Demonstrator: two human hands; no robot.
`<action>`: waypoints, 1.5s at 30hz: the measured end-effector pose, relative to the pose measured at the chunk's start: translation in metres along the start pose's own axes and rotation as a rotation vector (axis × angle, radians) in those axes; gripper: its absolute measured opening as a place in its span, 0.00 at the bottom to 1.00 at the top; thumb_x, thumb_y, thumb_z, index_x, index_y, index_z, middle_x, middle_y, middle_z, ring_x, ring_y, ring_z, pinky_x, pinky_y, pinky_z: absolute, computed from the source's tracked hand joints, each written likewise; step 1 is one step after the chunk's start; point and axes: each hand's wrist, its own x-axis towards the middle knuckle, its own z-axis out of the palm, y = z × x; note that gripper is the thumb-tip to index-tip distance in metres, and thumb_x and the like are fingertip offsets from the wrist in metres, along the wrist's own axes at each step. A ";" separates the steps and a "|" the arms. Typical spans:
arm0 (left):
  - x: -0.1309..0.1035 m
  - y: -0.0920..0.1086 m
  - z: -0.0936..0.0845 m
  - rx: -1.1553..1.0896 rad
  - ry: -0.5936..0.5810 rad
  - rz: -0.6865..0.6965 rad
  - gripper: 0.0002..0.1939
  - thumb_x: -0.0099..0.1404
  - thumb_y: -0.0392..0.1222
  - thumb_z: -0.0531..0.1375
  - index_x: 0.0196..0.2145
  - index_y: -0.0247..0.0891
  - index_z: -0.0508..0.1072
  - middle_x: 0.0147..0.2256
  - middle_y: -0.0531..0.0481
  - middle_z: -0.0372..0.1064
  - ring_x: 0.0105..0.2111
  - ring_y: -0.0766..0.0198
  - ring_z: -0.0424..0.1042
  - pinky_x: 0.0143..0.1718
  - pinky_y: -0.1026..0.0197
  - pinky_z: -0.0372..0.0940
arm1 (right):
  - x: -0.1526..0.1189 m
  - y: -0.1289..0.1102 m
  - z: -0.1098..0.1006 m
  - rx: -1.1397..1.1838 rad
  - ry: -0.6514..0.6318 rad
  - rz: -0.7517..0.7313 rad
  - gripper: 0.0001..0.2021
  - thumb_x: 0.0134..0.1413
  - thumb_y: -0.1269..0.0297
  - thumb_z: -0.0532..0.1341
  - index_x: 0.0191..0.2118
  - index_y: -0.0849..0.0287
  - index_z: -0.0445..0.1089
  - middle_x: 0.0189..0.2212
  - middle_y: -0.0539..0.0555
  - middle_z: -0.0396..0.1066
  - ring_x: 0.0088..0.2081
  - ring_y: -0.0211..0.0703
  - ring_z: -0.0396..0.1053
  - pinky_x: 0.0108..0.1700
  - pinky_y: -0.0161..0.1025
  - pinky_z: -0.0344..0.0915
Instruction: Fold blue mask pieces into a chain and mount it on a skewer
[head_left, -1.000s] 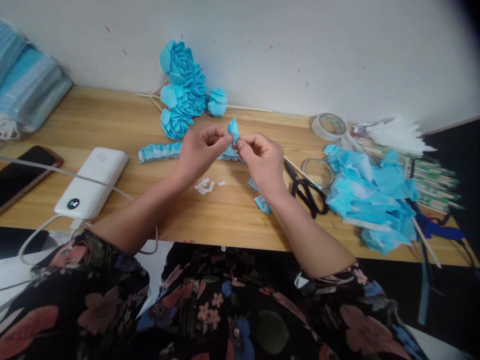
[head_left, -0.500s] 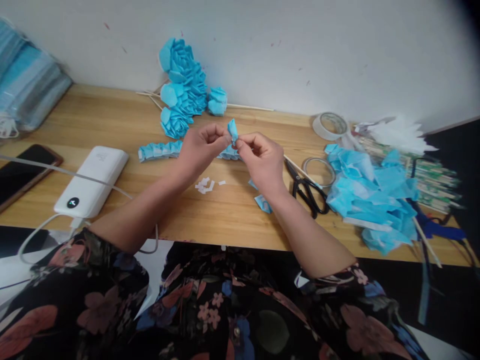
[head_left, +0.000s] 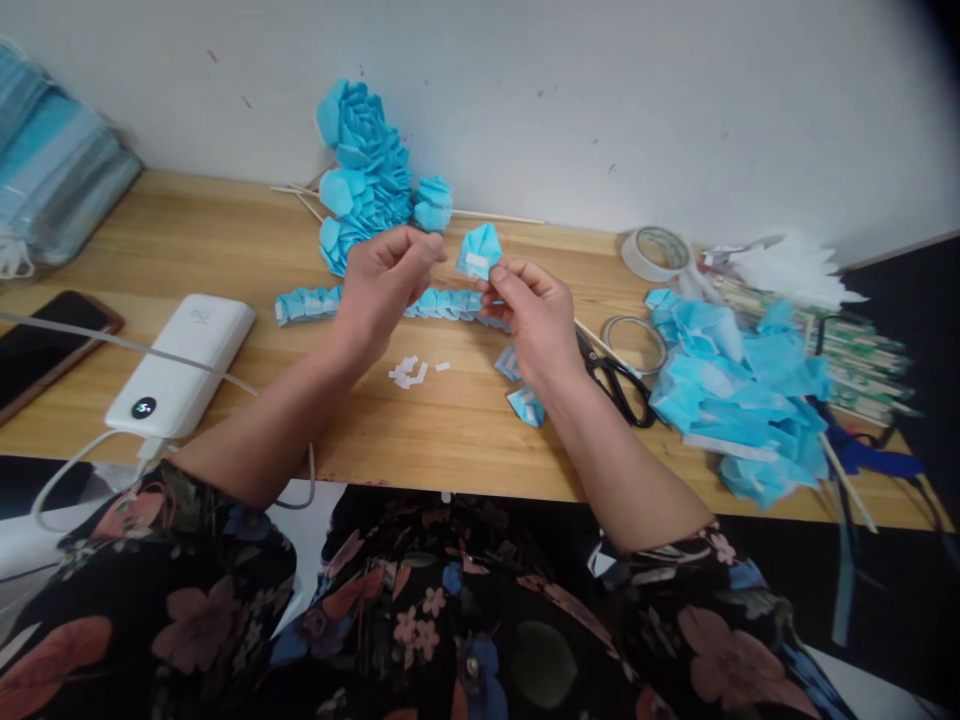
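Right hand (head_left: pixel 534 320) pinches blue petal (head_left: pixel 480 250); left hand (head_left: pixel 379 285) beside it.

No text can be made out anywhere; the white power bank (head_left: pixel 178 363) shows a small lit display, too blurred to read.

Both hands (head_left: pixel 457 295) raised — fingers pinched
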 end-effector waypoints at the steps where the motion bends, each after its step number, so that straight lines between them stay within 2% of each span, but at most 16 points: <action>1: 0.000 0.000 0.000 -0.006 -0.026 -0.017 0.12 0.68 0.43 0.61 0.27 0.39 0.70 0.18 0.58 0.57 0.18 0.71 0.56 0.21 0.65 0.54 | 0.000 -0.001 0.000 0.020 -0.006 0.015 0.11 0.57 0.54 0.66 0.31 0.55 0.72 0.29 0.47 0.74 0.30 0.33 0.70 0.32 0.31 0.71; 4: 0.000 -0.002 0.003 -0.025 -0.130 -0.076 0.06 0.66 0.41 0.64 0.32 0.39 0.71 0.21 0.57 0.63 0.19 0.71 0.59 0.21 0.66 0.55 | -0.002 -0.003 0.001 0.064 -0.029 0.037 0.12 0.56 0.53 0.67 0.30 0.55 0.71 0.28 0.47 0.72 0.29 0.33 0.70 0.32 0.31 0.71; 7: -0.002 -0.005 0.005 -0.048 -0.175 -0.119 0.03 0.64 0.38 0.64 0.34 0.38 0.72 0.22 0.56 0.63 0.20 0.71 0.59 0.21 0.66 0.55 | -0.003 -0.002 0.002 0.076 -0.050 0.050 0.13 0.55 0.53 0.68 0.29 0.56 0.70 0.27 0.47 0.72 0.28 0.32 0.70 0.33 0.31 0.71; 9: -0.003 -0.006 0.005 -0.063 -0.177 -0.135 0.03 0.63 0.37 0.63 0.32 0.38 0.72 0.21 0.57 0.62 0.19 0.72 0.58 0.20 0.66 0.54 | -0.002 0.000 0.002 0.071 -0.063 0.055 0.13 0.55 0.53 0.67 0.29 0.56 0.71 0.28 0.47 0.72 0.29 0.33 0.70 0.34 0.32 0.71; 12: -0.003 -0.007 0.004 -0.067 -0.153 -0.141 0.07 0.62 0.36 0.62 0.27 0.38 0.69 0.19 0.57 0.60 0.18 0.72 0.56 0.20 0.66 0.53 | -0.001 0.001 0.000 0.014 -0.078 0.033 0.11 0.58 0.54 0.64 0.33 0.55 0.74 0.30 0.49 0.74 0.30 0.34 0.71 0.35 0.34 0.72; 14: -0.002 -0.006 0.003 -0.057 -0.124 -0.138 0.08 0.61 0.35 0.62 0.25 0.38 0.67 0.18 0.57 0.59 0.18 0.72 0.55 0.20 0.66 0.52 | -0.002 -0.002 -0.002 -0.078 -0.025 -0.066 0.10 0.61 0.55 0.61 0.38 0.53 0.75 0.34 0.50 0.76 0.34 0.36 0.73 0.37 0.37 0.73; 17: -0.003 -0.004 0.003 -0.040 -0.110 -0.124 0.08 0.61 0.34 0.63 0.25 0.38 0.68 0.18 0.58 0.58 0.19 0.72 0.55 0.20 0.66 0.52 | -0.005 -0.009 -0.003 -0.297 0.080 -0.335 0.09 0.64 0.58 0.60 0.44 0.52 0.75 0.39 0.51 0.77 0.41 0.39 0.74 0.45 0.41 0.72; 20: -0.004 -0.001 0.004 -0.026 -0.136 -0.093 0.08 0.60 0.34 0.63 0.25 0.38 0.69 0.18 0.58 0.58 0.19 0.72 0.55 0.21 0.65 0.52 | -0.009 -0.012 -0.004 -0.544 0.016 -0.556 0.08 0.66 0.61 0.59 0.42 0.52 0.76 0.39 0.52 0.77 0.43 0.43 0.74 0.50 0.45 0.71; 23: -0.006 0.000 0.005 0.002 -0.152 -0.059 0.08 0.60 0.36 0.64 0.25 0.38 0.70 0.18 0.58 0.57 0.20 0.72 0.54 0.22 0.64 0.52 | -0.009 -0.010 -0.007 -0.693 -0.055 -0.656 0.09 0.67 0.62 0.58 0.40 0.53 0.76 0.38 0.52 0.77 0.43 0.46 0.73 0.50 0.48 0.69; 27: -0.006 -0.002 0.005 0.045 -0.158 -0.030 0.08 0.60 0.37 0.64 0.24 0.38 0.70 0.18 0.58 0.57 0.20 0.71 0.54 0.21 0.63 0.50 | -0.007 -0.008 -0.009 -0.708 -0.036 -0.601 0.09 0.67 0.59 0.59 0.40 0.50 0.77 0.37 0.52 0.78 0.43 0.47 0.73 0.51 0.48 0.69; 33: -0.005 -0.008 0.005 0.095 -0.157 0.027 0.06 0.60 0.38 0.64 0.26 0.39 0.72 0.22 0.55 0.62 0.22 0.69 0.58 0.23 0.63 0.51 | -0.007 -0.012 -0.008 -0.666 -0.060 -0.527 0.08 0.65 0.59 0.60 0.38 0.50 0.78 0.38 0.52 0.78 0.44 0.48 0.73 0.52 0.49 0.68; 39: -0.005 -0.014 0.004 0.196 -0.162 0.108 0.09 0.59 0.36 0.64 0.23 0.39 0.68 0.21 0.56 0.58 0.24 0.69 0.55 0.24 0.63 0.50 | -0.006 -0.009 -0.010 -0.676 -0.046 -0.514 0.06 0.63 0.60 0.63 0.37 0.50 0.78 0.36 0.52 0.78 0.43 0.49 0.73 0.52 0.49 0.68; 45: -0.004 -0.012 0.004 0.199 -0.163 0.101 0.09 0.59 0.34 0.64 0.23 0.39 0.68 0.21 0.56 0.57 0.23 0.69 0.55 0.24 0.62 0.51 | -0.006 -0.010 -0.009 -0.586 -0.063 -0.454 0.06 0.62 0.62 0.63 0.35 0.51 0.78 0.36 0.52 0.77 0.43 0.47 0.72 0.52 0.48 0.67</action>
